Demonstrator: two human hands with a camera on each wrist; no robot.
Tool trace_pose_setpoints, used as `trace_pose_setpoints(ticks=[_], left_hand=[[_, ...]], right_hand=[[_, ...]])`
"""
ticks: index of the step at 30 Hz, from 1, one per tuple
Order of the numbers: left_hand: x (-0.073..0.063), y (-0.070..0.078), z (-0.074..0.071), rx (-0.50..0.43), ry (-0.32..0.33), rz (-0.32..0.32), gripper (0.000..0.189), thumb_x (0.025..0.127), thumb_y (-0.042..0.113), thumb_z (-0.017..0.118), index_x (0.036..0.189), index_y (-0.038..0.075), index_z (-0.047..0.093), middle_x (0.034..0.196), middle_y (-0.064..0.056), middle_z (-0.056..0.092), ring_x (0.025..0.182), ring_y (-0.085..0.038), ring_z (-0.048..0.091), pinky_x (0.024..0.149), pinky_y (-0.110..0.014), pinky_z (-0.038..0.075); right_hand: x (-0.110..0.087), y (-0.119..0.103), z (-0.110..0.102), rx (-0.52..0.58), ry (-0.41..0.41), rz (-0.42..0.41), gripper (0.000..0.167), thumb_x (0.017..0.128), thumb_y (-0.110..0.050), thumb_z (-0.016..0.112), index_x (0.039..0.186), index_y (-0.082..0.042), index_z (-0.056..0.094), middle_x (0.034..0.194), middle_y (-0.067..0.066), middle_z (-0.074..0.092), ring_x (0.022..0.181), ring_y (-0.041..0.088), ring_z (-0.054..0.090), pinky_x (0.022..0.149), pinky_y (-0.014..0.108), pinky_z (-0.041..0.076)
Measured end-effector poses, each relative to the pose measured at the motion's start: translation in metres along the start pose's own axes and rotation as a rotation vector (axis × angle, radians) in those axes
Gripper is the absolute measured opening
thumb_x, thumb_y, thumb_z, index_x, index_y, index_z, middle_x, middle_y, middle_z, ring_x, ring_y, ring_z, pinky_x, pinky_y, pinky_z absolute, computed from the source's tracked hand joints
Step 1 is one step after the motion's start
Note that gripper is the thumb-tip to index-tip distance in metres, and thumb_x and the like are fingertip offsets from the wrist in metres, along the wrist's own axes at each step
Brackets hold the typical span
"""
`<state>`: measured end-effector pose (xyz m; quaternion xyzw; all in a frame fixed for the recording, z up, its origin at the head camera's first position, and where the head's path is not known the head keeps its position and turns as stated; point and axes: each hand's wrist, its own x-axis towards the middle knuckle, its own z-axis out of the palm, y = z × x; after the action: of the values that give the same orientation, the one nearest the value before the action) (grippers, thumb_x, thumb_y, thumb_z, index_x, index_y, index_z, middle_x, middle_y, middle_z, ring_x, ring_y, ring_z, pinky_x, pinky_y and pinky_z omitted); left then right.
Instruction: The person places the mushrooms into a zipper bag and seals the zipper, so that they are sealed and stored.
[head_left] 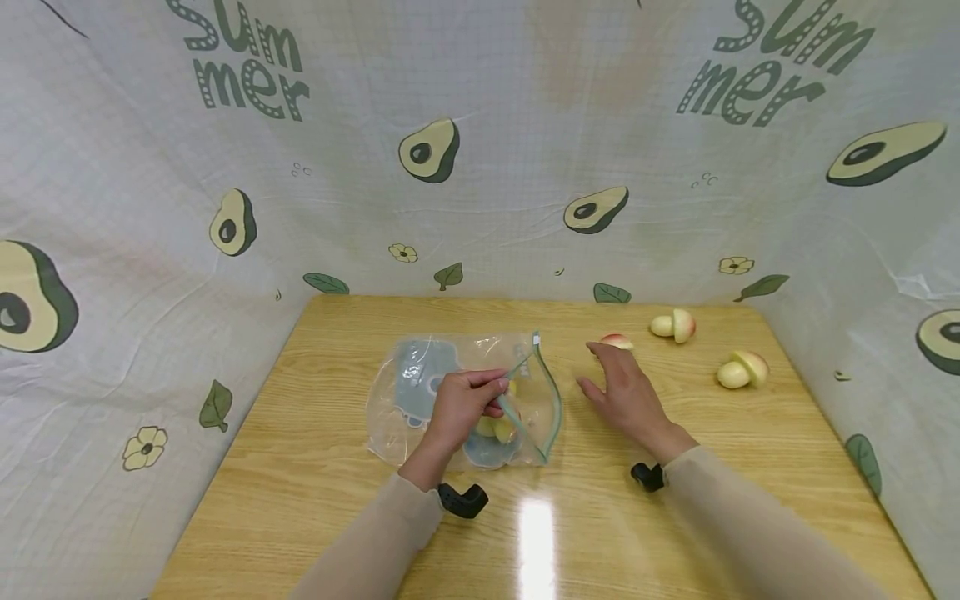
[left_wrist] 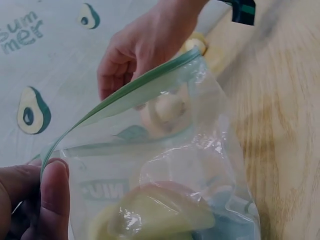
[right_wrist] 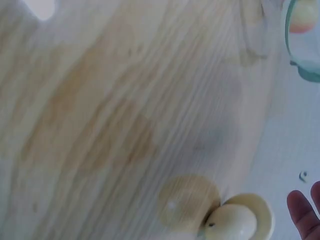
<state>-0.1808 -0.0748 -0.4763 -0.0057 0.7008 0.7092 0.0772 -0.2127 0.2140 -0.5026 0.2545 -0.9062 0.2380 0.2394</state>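
Note:
My left hand (head_left: pixel 465 404) pinches the green zip edge of a clear zip bag (head_left: pixel 386 421), holding its mouth partly spread. Through the plastic I see toy mushrooms (head_left: pixel 495 427) with pale stems and yellowish caps; one cap (left_wrist: pixel 160 212) looms large in the left wrist view. Right of the bag, my right hand (head_left: pixel 626 396) hovers with fingers spread and thumb apart, holding nothing. Just past its fingertips is a reddish-capped toy mushroom (head_left: pixel 617 341), partly hidden by the hand. In the right wrist view, a mushroom (right_wrist: pixel 232 222) sits below the fingers' level, left of the fingertips (right_wrist: pixel 301 212).
Two more toy mushrooms, one at the back (head_left: pixel 675 325) and one farther right (head_left: pixel 742 369), lie on the wooden table (head_left: pixel 300 500). A white cloth (head_left: pixel 510 242) printed with avocados hangs behind and along both sides. Light glares off the table's front.

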Motion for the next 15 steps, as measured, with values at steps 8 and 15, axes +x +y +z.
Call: trace_pose_setpoints(ticks=[8, 15], left_hand=[[0.000, -0.002, 0.002, 0.084, -0.006, 0.050, 0.024, 0.100, 0.017, 0.075, 0.121, 0.005, 0.080, 0.111, -0.024, 0.076, 0.059, -0.010, 0.070, 0.063, -0.027, 0.066], [0.000, -0.004, 0.002, 0.109, 0.003, 0.066, 0.023, 0.100, 0.019, 0.076, 0.120, 0.008, 0.081, 0.105, -0.013, 0.079, 0.060, -0.012, 0.071, 0.064, -0.030, 0.066]], right_hand=[[0.004, 0.022, -0.008, -0.030, 0.027, -0.002, 0.064, 0.087, -0.007, 0.086, 0.140, 0.008, 0.053, 0.131, 0.029, 0.060, 0.118, 0.048, 0.059, 0.087, 0.063, 0.058], [0.010, 0.039, -0.019, -0.055, -0.062, 0.051, 0.071, 0.087, -0.010, 0.086, 0.145, 0.007, 0.049, 0.139, 0.031, 0.055, 0.127, 0.051, 0.053, 0.099, 0.068, 0.052]])
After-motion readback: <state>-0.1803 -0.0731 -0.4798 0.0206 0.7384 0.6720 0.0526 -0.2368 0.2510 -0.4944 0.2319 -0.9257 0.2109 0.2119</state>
